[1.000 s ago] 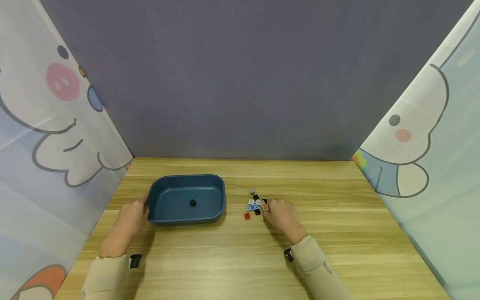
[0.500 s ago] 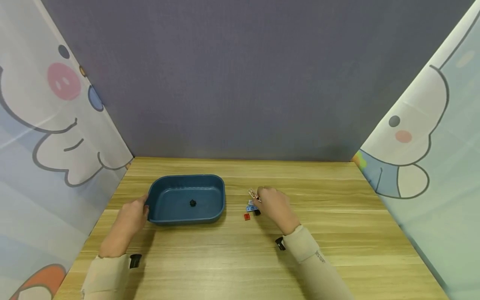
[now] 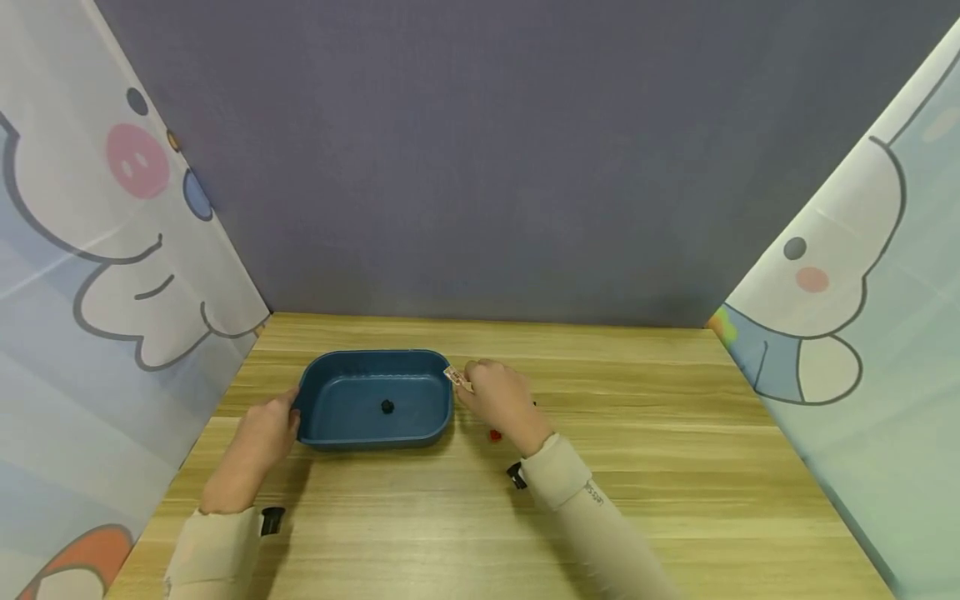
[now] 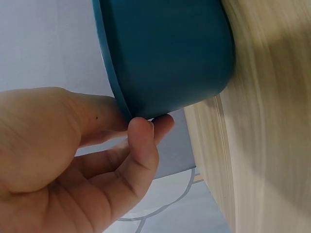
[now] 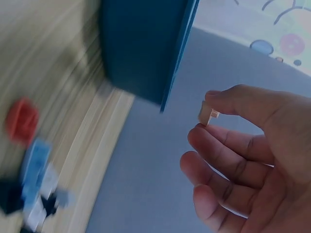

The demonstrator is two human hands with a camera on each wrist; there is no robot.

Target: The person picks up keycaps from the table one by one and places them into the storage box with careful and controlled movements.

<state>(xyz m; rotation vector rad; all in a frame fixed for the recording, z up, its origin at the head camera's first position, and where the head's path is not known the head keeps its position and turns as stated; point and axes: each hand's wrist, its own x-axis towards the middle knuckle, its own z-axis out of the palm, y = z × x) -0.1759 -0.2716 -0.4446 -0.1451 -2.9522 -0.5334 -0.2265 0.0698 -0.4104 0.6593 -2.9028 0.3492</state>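
Note:
My left hand [image 3: 266, 429] pinches the rim of a dark blue plastic tray [image 4: 170, 53] at its left end. Between the thumb and fingertips of my right hand [image 3: 498, 400] is a small beige toy building brick [image 5: 206, 112], one end of it sticking out. That hand is beside the tray's right end, with the brick overlapping the rim in the head view. Inside the tray lies a small black piece [image 3: 387, 407]. In the right wrist view, a red brick [image 5: 22, 121] and a long light blue brick [image 5: 35, 167] lie blurred on the table.
White, grey and black pieces [image 5: 48, 199] cluster by the blue brick, mostly hidden behind my right hand in the head view. A grey panel [image 3: 480, 167] closes off the back of the wooden table [image 3: 420, 525], and cartoon-printed sheets [image 3: 810, 275] flank it.
My right hand has lifted the beige brick off the loose pieces and carried it left to the tray's right rim. My left hand has stayed on the tray.

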